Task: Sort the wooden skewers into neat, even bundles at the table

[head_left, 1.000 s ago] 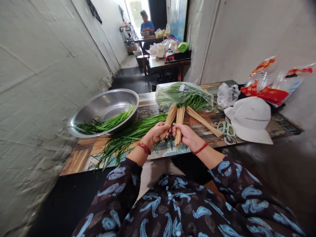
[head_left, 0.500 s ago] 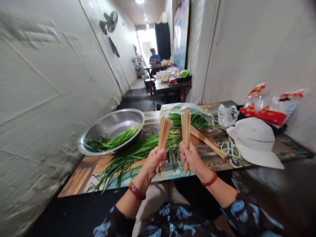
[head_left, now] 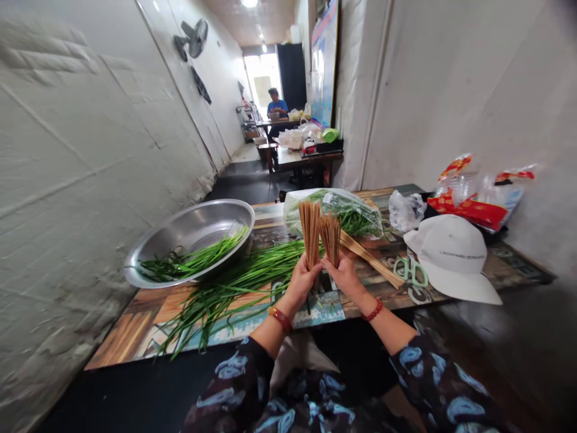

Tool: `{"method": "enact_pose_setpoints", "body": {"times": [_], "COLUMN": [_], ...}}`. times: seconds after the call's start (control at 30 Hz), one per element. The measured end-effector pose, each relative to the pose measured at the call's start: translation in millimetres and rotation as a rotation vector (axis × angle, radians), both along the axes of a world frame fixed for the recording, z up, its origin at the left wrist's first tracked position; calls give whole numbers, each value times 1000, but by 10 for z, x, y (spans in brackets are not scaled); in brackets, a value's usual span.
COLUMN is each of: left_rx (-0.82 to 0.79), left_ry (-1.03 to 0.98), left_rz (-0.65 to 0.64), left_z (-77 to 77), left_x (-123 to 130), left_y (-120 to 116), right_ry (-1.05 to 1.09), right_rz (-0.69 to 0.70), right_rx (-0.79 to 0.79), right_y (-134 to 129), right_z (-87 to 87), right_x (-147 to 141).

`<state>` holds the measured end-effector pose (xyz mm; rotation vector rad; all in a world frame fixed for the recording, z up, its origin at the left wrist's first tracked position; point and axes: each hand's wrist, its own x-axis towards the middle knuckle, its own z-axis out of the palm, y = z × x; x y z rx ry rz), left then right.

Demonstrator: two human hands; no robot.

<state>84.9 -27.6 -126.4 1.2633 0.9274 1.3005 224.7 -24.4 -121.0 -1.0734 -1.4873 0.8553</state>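
My left hand [head_left: 303, 280] is closed around an upright bundle of bamboo skewers [head_left: 310, 231]. A second skewer bundle [head_left: 330, 236], standing lower, is gripped in my right hand [head_left: 347, 278]. The two bundles are side by side above the table, and my thumbs nearly meet between them. Long garlic chives [head_left: 252, 270] lie loose on the table to the left of my hands. Behind the bundles sits a clear plastic bag [head_left: 356, 210] with more green chives in it. Some loose skewers [head_left: 372, 260] rest on the table to the right.
A steel basin [head_left: 189, 216] with some chives stands at the left. On the right are green-handled scissors [head_left: 411, 272], a white cap [head_left: 455, 252], a crumpled plastic bag [head_left: 406, 210] and red-printed packaging [head_left: 473, 207]. A person in blue [head_left: 277, 107] sits at a far table.
My hands have come together, bringing the two skewer bundles from apart to side by side. The left bundle is now more upright and the right one sits lower. The view has shifted slightly.
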Motion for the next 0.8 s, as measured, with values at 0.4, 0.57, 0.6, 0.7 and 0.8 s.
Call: {"method": "enact_pose_setpoints", "body": {"times": [0.4, 0.57, 0.6, 0.7, 0.8], "left_rx": [81, 82, 61, 83, 110], "left_ry": [91, 113, 116, 93, 69], "left_rz": [18, 22, 16, 12, 18], "left_z": [9, 56, 48, 4, 2], "left_x": [71, 91, 90, 81, 69], "left_y": [-7, 7, 2, -10, -19], "right_ry": [17, 0, -1, 2, 2], "right_rz": [-90, -82, -83, -100, -94], "right_rx": [88, 82, 78, 100, 108], "right_y": [115, 138, 136, 144, 168], "right_z": [-142, -152, -161, -218, -252], "right_x": [-28, -50, -56, -74, -74]}}
